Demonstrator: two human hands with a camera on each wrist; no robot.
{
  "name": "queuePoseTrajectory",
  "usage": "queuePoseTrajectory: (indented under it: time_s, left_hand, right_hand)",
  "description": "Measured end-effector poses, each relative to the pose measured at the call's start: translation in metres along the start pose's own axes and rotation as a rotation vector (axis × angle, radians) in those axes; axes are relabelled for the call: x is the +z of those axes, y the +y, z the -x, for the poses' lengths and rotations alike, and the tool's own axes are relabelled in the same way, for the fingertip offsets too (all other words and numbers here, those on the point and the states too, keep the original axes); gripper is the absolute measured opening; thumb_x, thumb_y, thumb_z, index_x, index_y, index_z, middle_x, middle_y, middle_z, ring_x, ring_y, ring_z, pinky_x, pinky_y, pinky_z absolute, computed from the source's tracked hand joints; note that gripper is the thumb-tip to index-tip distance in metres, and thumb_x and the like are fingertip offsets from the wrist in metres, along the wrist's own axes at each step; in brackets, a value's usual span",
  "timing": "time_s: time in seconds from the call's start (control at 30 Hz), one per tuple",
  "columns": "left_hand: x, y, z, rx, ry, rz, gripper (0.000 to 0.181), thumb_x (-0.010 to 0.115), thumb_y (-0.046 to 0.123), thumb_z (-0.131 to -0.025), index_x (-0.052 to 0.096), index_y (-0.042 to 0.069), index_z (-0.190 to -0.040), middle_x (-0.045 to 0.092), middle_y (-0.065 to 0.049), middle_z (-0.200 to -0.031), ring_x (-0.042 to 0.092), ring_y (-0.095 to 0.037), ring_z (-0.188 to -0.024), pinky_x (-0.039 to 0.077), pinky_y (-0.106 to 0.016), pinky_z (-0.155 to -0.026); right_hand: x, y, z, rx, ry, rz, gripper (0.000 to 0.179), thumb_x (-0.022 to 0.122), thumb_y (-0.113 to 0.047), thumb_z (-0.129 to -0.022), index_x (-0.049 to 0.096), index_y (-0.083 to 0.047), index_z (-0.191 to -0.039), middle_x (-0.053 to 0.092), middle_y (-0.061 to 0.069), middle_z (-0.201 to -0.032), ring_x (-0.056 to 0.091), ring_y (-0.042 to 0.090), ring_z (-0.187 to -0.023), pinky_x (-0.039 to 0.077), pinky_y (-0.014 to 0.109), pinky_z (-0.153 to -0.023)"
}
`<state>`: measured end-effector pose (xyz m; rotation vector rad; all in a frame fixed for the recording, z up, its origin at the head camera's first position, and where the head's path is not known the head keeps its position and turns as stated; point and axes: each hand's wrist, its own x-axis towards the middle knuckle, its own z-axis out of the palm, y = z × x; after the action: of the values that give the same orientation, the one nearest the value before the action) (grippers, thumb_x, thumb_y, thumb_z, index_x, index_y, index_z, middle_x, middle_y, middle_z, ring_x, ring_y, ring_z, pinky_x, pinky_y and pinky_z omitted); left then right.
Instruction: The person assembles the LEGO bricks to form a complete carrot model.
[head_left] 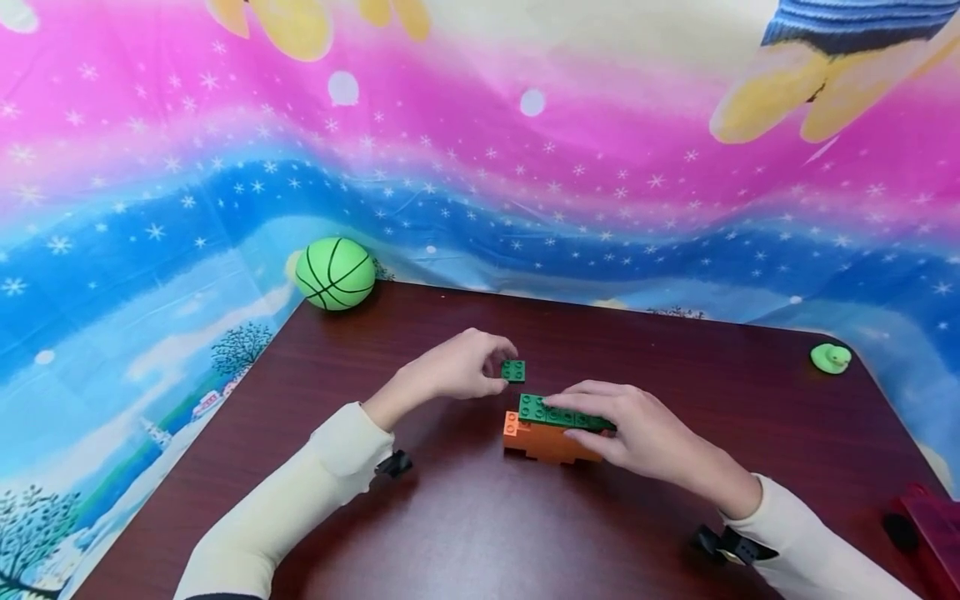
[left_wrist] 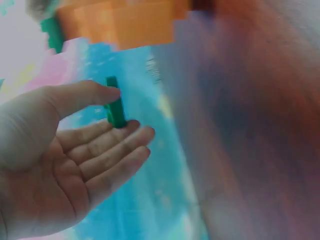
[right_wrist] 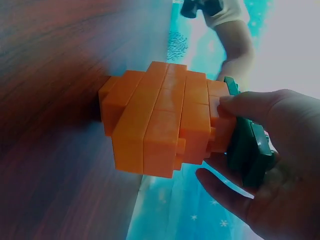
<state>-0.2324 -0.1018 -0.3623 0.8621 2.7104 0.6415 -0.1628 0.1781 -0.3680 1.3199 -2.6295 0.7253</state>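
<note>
My left hand (head_left: 467, 367) pinches a small square green building brick (head_left: 513, 371) between thumb and fingertips. In the left wrist view the same green brick (left_wrist: 116, 107) appears edge-on, the other fingers stretched out beside it. Just to the right, an orange brick build (head_left: 553, 443) stands on the table, made of stacked, stepped layers. A row of green bricks (head_left: 531, 407) sits along its top, partly covered by my right hand (head_left: 648, 429). That hand grips the build's upper right part, its thumb against the orange side (right_wrist: 195, 110) in the right wrist view.
The dark wooden table (head_left: 442, 517) is backed by a printed cloth (head_left: 480, 167). A green ball (head_left: 335, 273) rests at the far left corner. A green toy duck (head_left: 830, 358) sits at the far right, and a translucent red object (head_left: 930, 525) lies at the right edge.
</note>
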Motion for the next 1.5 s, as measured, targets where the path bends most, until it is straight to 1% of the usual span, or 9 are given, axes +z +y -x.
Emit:
queuePoseTrajectory:
  time_s: [0.1, 0.17, 0.23, 0.4, 0.57, 0.73, 1.13, 1.37, 1.5]
  left_hand:
    - [-0.01, 0.006, 0.012, 0.092, 0.053, 0.026, 0.039, 0.074, 0.021, -0.093, 0.067, 0.016, -0.132, 0.07, 0.004, -0.104, 0.064, -0.009, -0.086, 0.056, -0.027, -0.08]
    - [-0.014, 0.01, 0.021, 0.148, 0.082, 0.041, 0.036, 0.074, 0.021, -0.094, 0.068, 0.018, -0.129, 0.066, 0.006, -0.1, 0.062, -0.01, -0.086, 0.055, -0.027, -0.079]
    - [-0.015, 0.014, 0.029, 0.18, 0.101, 0.08, 0.032, 0.074, 0.02, -0.094, 0.068, 0.017, -0.125, 0.065, 0.006, -0.098, 0.062, -0.009, -0.085, 0.056, -0.027, -0.079]
    - [-0.011, 0.024, 0.04, 0.228, 0.072, 0.172, 0.03, 0.074, 0.018, -0.094, 0.069, 0.011, -0.123, 0.07, 0.003, -0.1, 0.066, -0.005, -0.082, 0.06, -0.028, -0.078]
    - [-0.006, 0.028, 0.042, 0.276, 0.03, 0.181, 0.033, 0.072, 0.017, -0.095, 0.07, 0.011, -0.127, 0.072, 0.003, -0.107, 0.067, -0.002, -0.084, 0.06, -0.026, -0.08]
    - [-0.005, 0.028, 0.043, 0.295, 0.02, 0.161, 0.031, 0.073, 0.018, -0.095, 0.072, 0.015, -0.125, 0.072, 0.005, -0.107, 0.067, 0.0, -0.084, 0.058, -0.022, -0.079]
    - [-0.006, 0.033, 0.044, 0.293, 0.023, 0.102, 0.03, 0.074, 0.017, -0.094, 0.075, 0.014, -0.123, 0.074, 0.004, -0.11, 0.067, 0.0, -0.084, 0.059, -0.022, -0.079]
    - [-0.004, 0.037, 0.044, 0.302, 0.05, -0.01, 0.03, 0.074, 0.02, -0.095, 0.075, 0.014, -0.124, 0.074, 0.005, -0.112, 0.064, 0.001, -0.081, 0.058, -0.021, -0.076]
    - [-0.003, 0.038, 0.044, 0.3, 0.058, -0.023, 0.031, 0.075, 0.02, -0.094, 0.075, 0.014, -0.125, 0.074, 0.004, -0.112, 0.063, 0.001, -0.079, 0.057, -0.02, -0.075]
  right_hand:
    - [-0.003, 0.001, 0.001, -0.005, -0.054, 0.024, 0.047, 0.076, -0.018, -0.094, 0.066, -0.029, -0.138, 0.07, -0.004, -0.121, 0.055, -0.004, -0.076, 0.046, 0.017, -0.061]
    - [-0.005, 0.003, 0.001, -0.017, -0.074, 0.035, 0.046, 0.076, -0.018, -0.094, 0.066, -0.03, -0.138, 0.07, -0.003, -0.121, 0.054, -0.004, -0.075, 0.046, 0.016, -0.061]
    - [-0.005, 0.003, 0.001, -0.024, -0.074, 0.038, 0.044, 0.076, -0.019, -0.094, 0.068, -0.029, -0.136, 0.071, -0.004, -0.121, 0.057, -0.003, -0.077, 0.047, 0.017, -0.062]
    - [-0.005, 0.003, 0.0, -0.037, -0.059, 0.035, 0.039, 0.077, -0.019, -0.093, 0.071, -0.028, -0.131, 0.072, -0.007, -0.117, 0.061, -0.002, -0.083, 0.05, 0.018, -0.066]
    - [-0.004, 0.004, -0.001, -0.047, -0.056, 0.021, 0.037, 0.076, -0.019, -0.094, 0.071, -0.027, -0.13, 0.073, -0.005, -0.118, 0.061, -0.003, -0.081, 0.049, 0.017, -0.064]
    - [-0.003, 0.004, -0.002, -0.062, -0.048, 0.015, 0.037, 0.076, -0.018, -0.094, 0.071, -0.026, -0.13, 0.073, -0.005, -0.118, 0.062, -0.002, -0.081, 0.049, 0.017, -0.064]
    - [-0.001, 0.005, -0.001, -0.047, -0.041, 0.017, 0.037, 0.076, -0.02, -0.094, 0.071, -0.028, -0.13, 0.073, -0.005, -0.118, 0.059, -0.003, -0.077, 0.046, 0.016, -0.06]
    - [-0.001, 0.006, -0.002, -0.052, -0.042, 0.023, 0.037, 0.076, -0.02, -0.094, 0.071, -0.027, -0.13, 0.073, -0.006, -0.118, 0.058, -0.004, -0.074, 0.045, 0.015, -0.059]
    - [-0.002, 0.005, -0.003, -0.056, -0.048, 0.024, 0.037, 0.076, -0.02, -0.094, 0.071, -0.026, -0.13, 0.073, -0.005, -0.118, 0.058, -0.004, -0.074, 0.046, 0.015, -0.06]
